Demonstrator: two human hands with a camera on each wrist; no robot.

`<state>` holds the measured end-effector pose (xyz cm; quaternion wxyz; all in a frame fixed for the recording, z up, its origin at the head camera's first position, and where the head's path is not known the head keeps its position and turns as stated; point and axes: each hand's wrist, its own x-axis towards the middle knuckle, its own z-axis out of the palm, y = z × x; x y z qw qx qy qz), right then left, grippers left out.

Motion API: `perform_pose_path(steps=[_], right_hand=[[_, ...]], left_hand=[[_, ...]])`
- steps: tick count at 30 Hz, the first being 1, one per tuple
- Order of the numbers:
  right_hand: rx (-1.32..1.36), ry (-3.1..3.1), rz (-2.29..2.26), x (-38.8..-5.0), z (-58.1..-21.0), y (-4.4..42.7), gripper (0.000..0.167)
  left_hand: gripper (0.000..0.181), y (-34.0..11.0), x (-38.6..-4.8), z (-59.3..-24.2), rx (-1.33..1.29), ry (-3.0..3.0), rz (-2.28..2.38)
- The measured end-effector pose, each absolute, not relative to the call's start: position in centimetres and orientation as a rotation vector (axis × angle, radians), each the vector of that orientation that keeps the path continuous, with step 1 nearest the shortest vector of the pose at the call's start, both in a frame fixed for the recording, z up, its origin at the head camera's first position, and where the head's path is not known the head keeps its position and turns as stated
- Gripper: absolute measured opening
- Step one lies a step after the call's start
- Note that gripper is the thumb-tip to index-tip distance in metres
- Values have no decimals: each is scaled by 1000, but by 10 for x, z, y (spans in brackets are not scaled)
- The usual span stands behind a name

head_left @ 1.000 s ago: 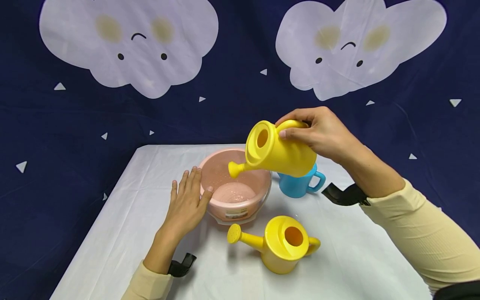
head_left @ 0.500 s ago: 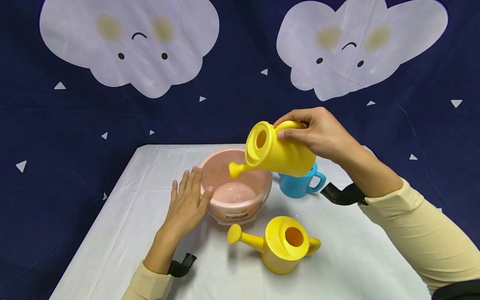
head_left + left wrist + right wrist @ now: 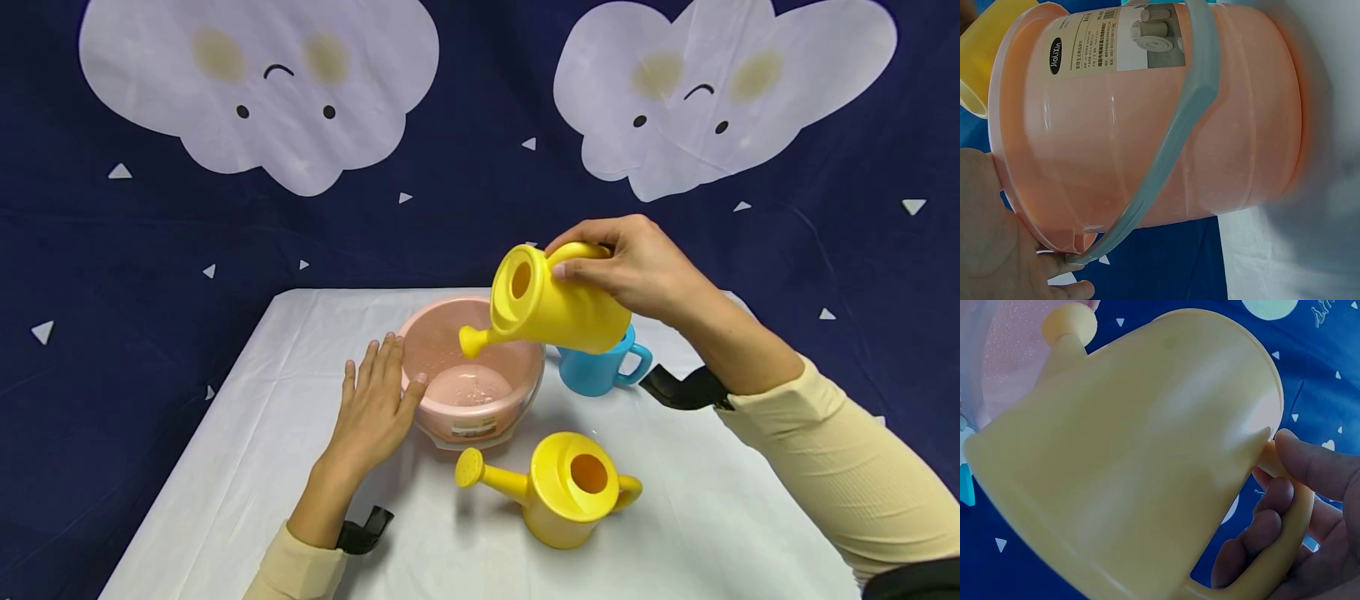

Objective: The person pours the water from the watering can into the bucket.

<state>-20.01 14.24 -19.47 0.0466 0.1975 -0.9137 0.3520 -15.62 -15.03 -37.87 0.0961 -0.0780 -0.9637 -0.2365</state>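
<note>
My right hand (image 3: 637, 268) grips the handle of a yellow watering can (image 3: 581, 312). The can is tilted, its spout pointing down to the left over a pink bucket (image 3: 446, 425). Shallow water with bubbles shows at the bucket's bottom. In the right wrist view, several fingers curl through the can's handle (image 3: 1294, 534) and the thumb lies on top. My left hand (image 3: 371, 412) rests against the bucket's left rim with its fingers straight. A grey bail handle (image 3: 1169, 150) hangs on the bucket in the left wrist view.
A second yellow watering can (image 3: 562, 508) stands upright in front of the bucket, spout to the left. Behind the tilted can, a blue cup (image 3: 592, 375) stands right of the bucket. A white cloth (image 3: 225, 467) covers the table; a dark blue curtain (image 3: 480, 208) hangs behind.
The held watering can has shifted and tipped very slightly, its spout a touch lower and further right. The ripples in the bucket's water look different. My left hand has stayed put.
</note>
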Motion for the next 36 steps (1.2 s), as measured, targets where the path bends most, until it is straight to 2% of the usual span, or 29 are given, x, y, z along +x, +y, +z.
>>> perform_pose_path(steps=[36], right_hand=[[597,-2823,1011,-198,-188,135,17]], left_hand=[[70,-151,-158,-378,-235,-2851,-685]])
